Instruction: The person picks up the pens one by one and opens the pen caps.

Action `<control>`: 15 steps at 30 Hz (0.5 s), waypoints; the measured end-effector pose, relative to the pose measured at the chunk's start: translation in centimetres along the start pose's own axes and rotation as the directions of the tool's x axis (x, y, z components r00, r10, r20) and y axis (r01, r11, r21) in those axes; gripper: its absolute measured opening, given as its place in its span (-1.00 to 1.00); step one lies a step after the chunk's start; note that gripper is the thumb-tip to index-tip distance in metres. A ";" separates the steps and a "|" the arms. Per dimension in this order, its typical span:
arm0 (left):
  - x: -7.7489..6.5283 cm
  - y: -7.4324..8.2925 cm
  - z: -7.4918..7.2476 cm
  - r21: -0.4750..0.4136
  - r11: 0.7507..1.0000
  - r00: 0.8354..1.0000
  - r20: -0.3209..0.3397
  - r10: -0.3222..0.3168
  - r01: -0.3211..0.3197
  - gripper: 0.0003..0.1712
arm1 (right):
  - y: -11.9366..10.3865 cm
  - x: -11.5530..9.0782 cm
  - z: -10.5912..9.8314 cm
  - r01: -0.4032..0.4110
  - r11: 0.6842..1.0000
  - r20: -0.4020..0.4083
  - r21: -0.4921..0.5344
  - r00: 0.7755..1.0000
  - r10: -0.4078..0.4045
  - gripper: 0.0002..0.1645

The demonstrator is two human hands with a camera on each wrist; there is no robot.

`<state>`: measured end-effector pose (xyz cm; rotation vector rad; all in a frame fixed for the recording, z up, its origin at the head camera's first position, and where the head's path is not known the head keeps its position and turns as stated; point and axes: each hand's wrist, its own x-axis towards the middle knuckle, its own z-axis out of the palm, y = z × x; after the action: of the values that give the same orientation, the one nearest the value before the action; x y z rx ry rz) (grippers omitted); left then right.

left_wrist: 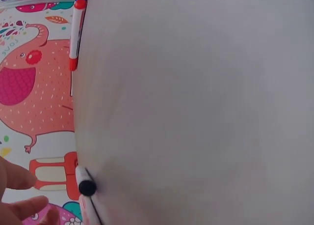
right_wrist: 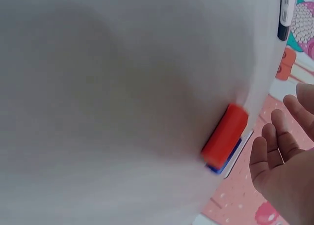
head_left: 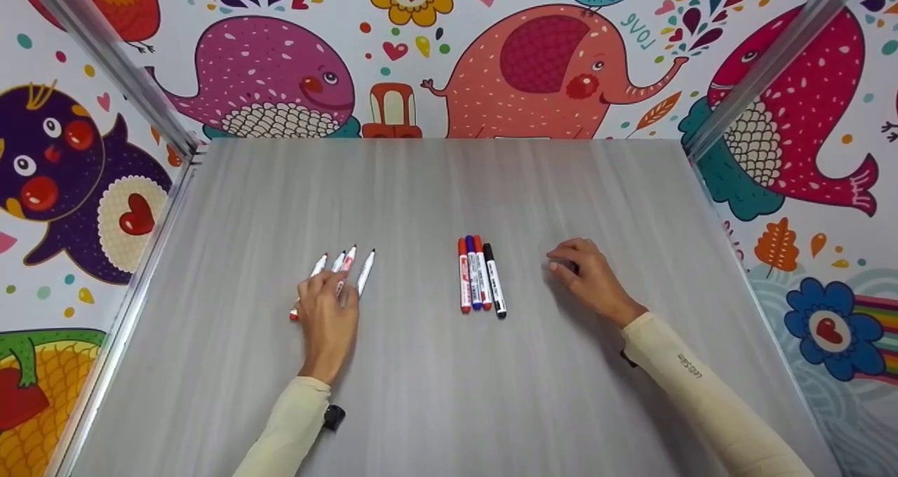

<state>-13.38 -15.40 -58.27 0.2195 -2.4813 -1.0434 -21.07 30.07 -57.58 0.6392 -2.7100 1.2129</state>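
Observation:
On the left of the head view, my left hand (head_left: 330,323) reaches over several white markers (head_left: 364,272), its bent fingers partly covering them. One of these, a pink-labelled marker (head_left: 348,259), points away from me. In the left wrist view my fingers (left_wrist: 29,208) are spread, beside a marker with a black end (left_wrist: 87,188). My right hand (head_left: 588,277) hovers to the right of the middle row, fingers loosely curled round nothing. The right wrist view has its fingers (right_wrist: 274,151) relaxed, near a blurred red marker end (right_wrist: 225,136) with blue beside it.
Midway between the hands lies a tight row of red markers (head_left: 464,277), a blue marker (head_left: 475,273) and a black marker (head_left: 495,280). The grey table (head_left: 421,407) has cartoon-printed walls (head_left: 400,49) at its back and sides, with metal posts (head_left: 105,59) at the corners.

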 end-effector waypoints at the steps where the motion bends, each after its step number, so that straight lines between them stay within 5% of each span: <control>1: -0.1 0.2 0.2 0.008 1.000 1.000 -0.002 0.012 -0.012 -0.72 | -0.2 0.3 0.3 -0.004 1.000 0.011 0.000 1.000 0.004 -0.76; 15: -1.8 3.0 2.9 -0.053 0.993 0.992 0.060 0.113 -0.110 -0.72 | -2.2 3.1 3.8 -0.061 0.997 0.116 0.042 0.992 0.056 -0.65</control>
<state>-13.02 -10.87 -58.57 0.0326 -2.4882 -1.0785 -22.67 24.95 -57.85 0.6587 -2.8217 1.2932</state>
